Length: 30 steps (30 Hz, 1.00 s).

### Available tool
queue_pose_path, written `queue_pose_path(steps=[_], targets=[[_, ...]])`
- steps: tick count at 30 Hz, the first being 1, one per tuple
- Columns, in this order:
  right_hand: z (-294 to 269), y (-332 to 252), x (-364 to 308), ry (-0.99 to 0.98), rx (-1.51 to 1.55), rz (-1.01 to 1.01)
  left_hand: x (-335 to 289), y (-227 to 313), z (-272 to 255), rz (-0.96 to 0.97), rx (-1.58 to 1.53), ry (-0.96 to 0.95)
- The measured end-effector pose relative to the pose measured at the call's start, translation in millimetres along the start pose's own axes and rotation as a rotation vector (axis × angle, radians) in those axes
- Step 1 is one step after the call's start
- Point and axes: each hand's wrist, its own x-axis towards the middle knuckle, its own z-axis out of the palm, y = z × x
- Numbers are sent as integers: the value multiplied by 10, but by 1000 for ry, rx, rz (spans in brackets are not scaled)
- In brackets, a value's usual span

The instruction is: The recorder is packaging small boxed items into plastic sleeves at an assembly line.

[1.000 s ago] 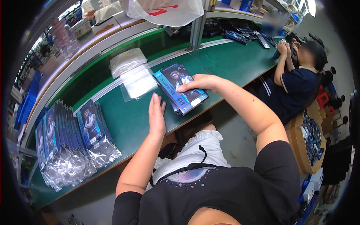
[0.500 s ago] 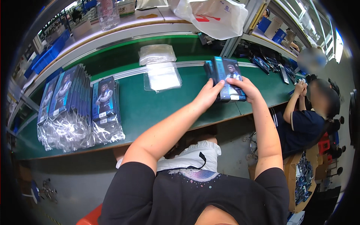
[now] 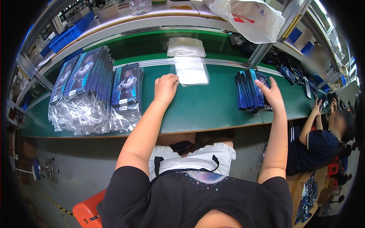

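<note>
My left hand (image 3: 166,89) has its fingers curled together at the left edge of a flat stack of clear plastic bags (image 3: 191,72), seemingly pinching a bag's edge. To the right, my right hand (image 3: 272,95) is open, thumb and fingers spread, beside a short row of dark blue boxes (image 3: 247,91) standing on the green table. Each box front has a printed figure. At the left stand a big row of the same boxes in clear bags (image 3: 81,76) and a smaller bagged group (image 3: 126,85), their loose plastic ends toward me.
Behind the bags lies a thicker bundle of clear plastic (image 3: 186,47). A white plastic bag (image 3: 253,21) hangs over the shelf edge near a metal post (image 3: 262,53). A co-worker (image 3: 315,140) sits at the right, by a carton of blue packages (image 3: 306,197). A red stool (image 3: 89,209) is below.
My hands have parted. The boxes they held now stand on the table at the right; my left hand has moved left to the plastic bags, and my right has let go.
</note>
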Motion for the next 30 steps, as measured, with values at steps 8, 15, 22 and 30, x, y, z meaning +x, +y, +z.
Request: queue_pose_path(steps=[8,15,22,30], targets=[[195,-204,-286,259,-255,-106,78,-181,9,18,-94,80],[366,-737,-1121,-109,965,-269,43,-112,-78,127,-182,205],[867,-306,-1313,-600,1485,113,66,-19,-93,187,-174,200],[1112,9,-1326,-914,1897,276,-46,-64,-277,277,-79,141]])
